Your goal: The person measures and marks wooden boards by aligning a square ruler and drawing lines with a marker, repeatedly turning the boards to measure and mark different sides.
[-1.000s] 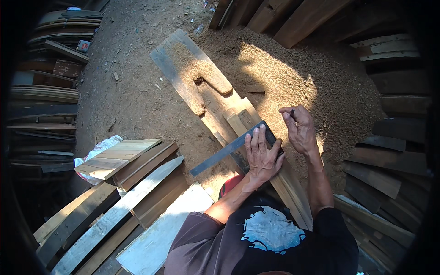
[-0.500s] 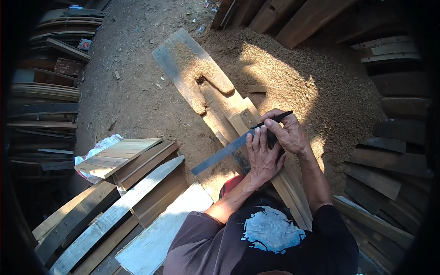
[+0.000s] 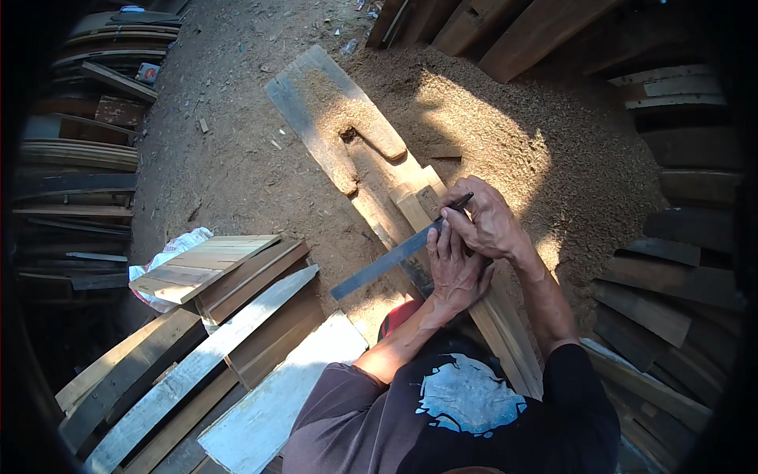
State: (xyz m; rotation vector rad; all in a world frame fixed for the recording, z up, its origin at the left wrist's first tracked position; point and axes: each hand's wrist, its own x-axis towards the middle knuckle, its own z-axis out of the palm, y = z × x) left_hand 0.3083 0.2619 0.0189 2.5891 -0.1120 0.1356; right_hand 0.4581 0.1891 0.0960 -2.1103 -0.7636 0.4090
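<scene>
My left hand presses a try square, its fingers laid along the edge of the grey metal blade. The blade lies across a wooden bar and sticks out well past it to the left. The square's handle is mostly hidden by my hands. In my right hand a slim black pen is pinched, tilted, close to the blade's edge. Its tip is hidden behind my fingers. Under the bar, a long plank bench with a notched stop block runs away to the upper left.
A mound of wood shavings covers the ground at the right. Stacked boards stand close on my left, with a pale panel nearest. More planks line the right side, and others the far left.
My right hand has shifted slightly left and up, and the pen has swung from nearly flat to a steeper tilt. The left hand and the try square stay put.
</scene>
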